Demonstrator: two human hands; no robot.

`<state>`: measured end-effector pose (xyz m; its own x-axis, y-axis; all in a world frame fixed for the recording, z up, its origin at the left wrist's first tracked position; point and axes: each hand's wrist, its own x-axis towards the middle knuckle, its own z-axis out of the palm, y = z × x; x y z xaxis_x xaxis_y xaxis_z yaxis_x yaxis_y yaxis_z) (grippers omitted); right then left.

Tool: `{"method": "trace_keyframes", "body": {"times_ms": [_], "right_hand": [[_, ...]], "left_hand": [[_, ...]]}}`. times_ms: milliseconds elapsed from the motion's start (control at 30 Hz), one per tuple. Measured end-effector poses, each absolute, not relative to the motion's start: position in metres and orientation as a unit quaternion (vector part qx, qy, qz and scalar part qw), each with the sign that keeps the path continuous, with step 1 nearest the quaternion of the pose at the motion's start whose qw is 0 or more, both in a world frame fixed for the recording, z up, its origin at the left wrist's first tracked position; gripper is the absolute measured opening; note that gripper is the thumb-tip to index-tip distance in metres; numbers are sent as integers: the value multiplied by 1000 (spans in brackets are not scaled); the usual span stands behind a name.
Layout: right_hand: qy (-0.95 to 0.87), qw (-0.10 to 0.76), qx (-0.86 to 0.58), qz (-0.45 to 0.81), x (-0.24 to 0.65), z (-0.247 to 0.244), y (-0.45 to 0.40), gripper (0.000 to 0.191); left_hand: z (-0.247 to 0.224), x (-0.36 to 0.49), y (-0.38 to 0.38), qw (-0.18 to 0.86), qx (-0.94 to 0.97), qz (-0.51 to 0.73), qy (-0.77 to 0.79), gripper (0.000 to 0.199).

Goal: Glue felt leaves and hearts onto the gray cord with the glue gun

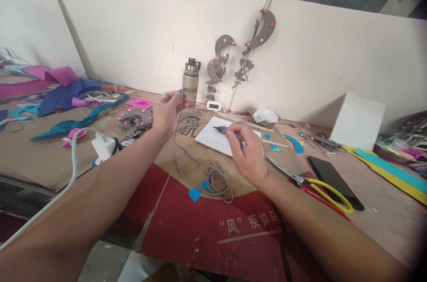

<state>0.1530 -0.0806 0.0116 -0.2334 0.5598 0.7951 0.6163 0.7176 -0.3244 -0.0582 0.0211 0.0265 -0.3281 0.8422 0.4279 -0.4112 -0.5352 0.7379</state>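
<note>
My left hand (170, 110) is raised over the cardboard, pinching a grey cord (175, 144) with a small teal piece (182, 94) at the fingertips. The cord hangs down to a loose coil (218, 182) near two blue heart shapes (195, 194). My right hand (245, 148) is above the white board (211, 135), its fingers closed round a dark blue tool with a pointed dark tip (221, 129). Part of that tool is hidden by the fingers.
Yellow-and-red-handled scissors (302, 180) and a black phone (333, 182) lie at the right. A bottle (191, 79) stands behind my left hand. Coloured felt (66, 95) and a white plug (103, 145) with its cable are at the left. Grey moon ornaments (265, 30) hang on the wall.
</note>
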Motion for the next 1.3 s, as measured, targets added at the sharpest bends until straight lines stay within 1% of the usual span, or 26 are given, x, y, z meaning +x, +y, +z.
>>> {"method": "trace_keyframes", "body": {"times_ms": [33, 100, 167, 233, 333, 400, 467, 533, 600, 700, 800, 900, 967, 1100, 1200, 1300], "right_hand": [[-757, 486, -436, -26, 160, 9, -70, 16], [-721, 431, -541, -46, 175, 0, -47, 23], [-692, 341, -635, -43, 187, -11, -28, 31], [-679, 254, -689, 8, 196, -21, -15, 38], [-685, 175, -705, 47, 201, -27, -6, 30], [-679, 167, -713, 56, 203, -26, -3, 23], [-665, 183, -721, 63, 207, -24, 0, 20], [-649, 218, -726, 67, 211, -23, 2, 20], [-624, 263, -732, 77, 214, -24, 3, 25], [-590, 346, -723, 98, 214, -28, 3, 33], [-598, 432, -665, 115, 205, -30, -2, 36], [-623, 488, -592, 153, 193, -29, -10, 31], [-627, 512, -556, 187, 185, -28, -16, 30], [-622, 549, -488, 271, 171, -27, -25, 36], [-640, 538, -451, 313, 163, -27, -32, 36], [-663, 521, -439, 312, 159, -26, -38, 35]], "left_hand": [[25, -55, 19, 418, 421, 762, 259, 19], [22, -47, 14, 443, 432, 740, 264, 17], [18, -40, 10, 469, 438, 718, 271, 17], [13, -34, 8, 492, 449, 695, 271, 17], [3, -30, 10, 523, 461, 662, 277, 19], [-7, -27, 13, 548, 458, 638, 288, 21], [-17, -24, 15, 576, 445, 615, 304, 21], [-27, -21, 17, 596, 431, 589, 335, 20], [-34, -18, 17, 608, 417, 568, 366, 18], [-38, -16, 18, 612, 398, 570, 377, 13], [-35, -20, 20, 614, 386, 589, 357, 12], [-33, -23, 23, 615, 377, 603, 342, 13], [-32, -25, 25, 615, 375, 608, 335, 13], [-31, -27, 27, 610, 371, 610, 343, 15], [-30, -29, 27, 597, 383, 612, 350, 15], [-28, -29, 25, 589, 403, 615, 335, 18]]}}
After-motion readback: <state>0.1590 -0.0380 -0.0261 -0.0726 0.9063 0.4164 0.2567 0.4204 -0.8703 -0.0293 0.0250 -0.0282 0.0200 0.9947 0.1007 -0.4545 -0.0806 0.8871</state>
